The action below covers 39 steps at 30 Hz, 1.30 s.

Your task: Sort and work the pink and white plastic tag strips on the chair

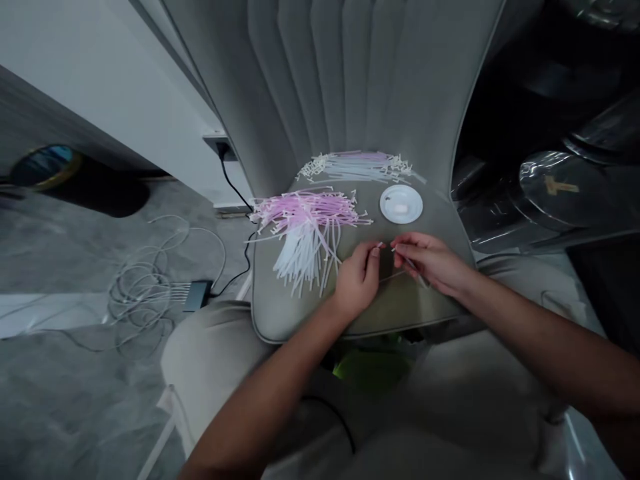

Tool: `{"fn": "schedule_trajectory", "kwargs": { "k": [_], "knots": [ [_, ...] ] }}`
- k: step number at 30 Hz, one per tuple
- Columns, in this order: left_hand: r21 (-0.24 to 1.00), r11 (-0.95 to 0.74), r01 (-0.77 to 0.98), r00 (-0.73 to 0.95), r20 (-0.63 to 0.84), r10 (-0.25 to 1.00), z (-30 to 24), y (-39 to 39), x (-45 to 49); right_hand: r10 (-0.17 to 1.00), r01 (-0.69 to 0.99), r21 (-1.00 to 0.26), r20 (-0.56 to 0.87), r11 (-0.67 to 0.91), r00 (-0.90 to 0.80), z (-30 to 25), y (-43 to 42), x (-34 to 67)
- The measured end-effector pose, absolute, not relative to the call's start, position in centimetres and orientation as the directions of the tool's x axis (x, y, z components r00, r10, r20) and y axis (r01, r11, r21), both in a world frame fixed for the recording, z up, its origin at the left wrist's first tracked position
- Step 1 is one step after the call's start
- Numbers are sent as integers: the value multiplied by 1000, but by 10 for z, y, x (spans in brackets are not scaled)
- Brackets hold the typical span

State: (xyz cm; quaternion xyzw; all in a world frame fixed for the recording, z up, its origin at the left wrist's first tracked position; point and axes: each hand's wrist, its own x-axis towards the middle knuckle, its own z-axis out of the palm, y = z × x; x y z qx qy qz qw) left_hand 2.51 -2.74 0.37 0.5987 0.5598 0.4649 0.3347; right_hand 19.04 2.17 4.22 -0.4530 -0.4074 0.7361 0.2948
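My left hand [358, 273] is closed in a pinch on a small pale piece [381, 244] above the chair seat; its kind cannot be made out. Just to the right, my right hand [434, 261] grips a thin whitish tube [409, 263], one end at the fingertips and the other slanting down past the palm. The fingertips of both hands are close but apart. Beyond them is a round white dish [401, 205] with a small pale piece inside. Left of the hands lie a heap of pink tubes [315, 208] and a fan of white tubes [303, 257].
A bundle of tubes with pale end pieces [356, 167] lies against the grey chair's backrest [340, 80]. Coiled cables [145, 287] and a dark box [197, 295] are on the floor at left. Shiny wrapped dark objects [550, 190] stand at right.
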Motion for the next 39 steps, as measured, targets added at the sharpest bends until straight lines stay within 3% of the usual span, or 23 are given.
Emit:
{"fn": "schedule_trajectory", "kwargs": {
  "k": [14, 25, 39],
  "knots": [
    [807, -163, 568, 149, 93, 984, 11, -23, 20, 815, -91, -843, -478, -531, -327, 36, 33, 187],
    [837, -119, 534, 133, 56, 990, 11, -24, 20, 728, -144, -758, -528, -636, -438, 34, 28, 178],
    [840, -136, 526, 143, 70, 987, 8, -24, 20, 743, -166, -763, -515, -624, -427, 33, 27, 176]
  ]
}}
